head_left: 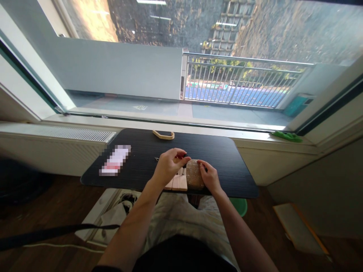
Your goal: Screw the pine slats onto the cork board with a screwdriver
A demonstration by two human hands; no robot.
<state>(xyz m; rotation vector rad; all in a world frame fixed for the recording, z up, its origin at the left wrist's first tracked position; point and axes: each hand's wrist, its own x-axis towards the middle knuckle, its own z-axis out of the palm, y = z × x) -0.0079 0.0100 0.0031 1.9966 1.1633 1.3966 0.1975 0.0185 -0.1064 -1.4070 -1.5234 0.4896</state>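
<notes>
My left hand (pixel 169 163) is closed in a pinch around a small dark object (pixel 185 155) too small to name, just above the top left corner of a brown block (pixel 195 176). The block has a shiny, speckled surface and stands at the table's near edge. My right hand (pixel 209 175) grips its right side with thumb and fingers. Against the block's left side lie pale pinkish wooden pieces (pixel 179 182) with thin dark items on them, partly hidden by my left hand. A small metallic tip (pixel 157 159) pokes out left of that hand.
Both hands work over a black table (pixel 227 166). A yellowish bent strip (pixel 163 135) lies at its far edge, a blurred pink-white packet (pixel 115 160) at left. Beyond are a radiator (pixel 56 147), window sill and green cloth (pixel 287 136). A green basin (pixel 239 206) sits below.
</notes>
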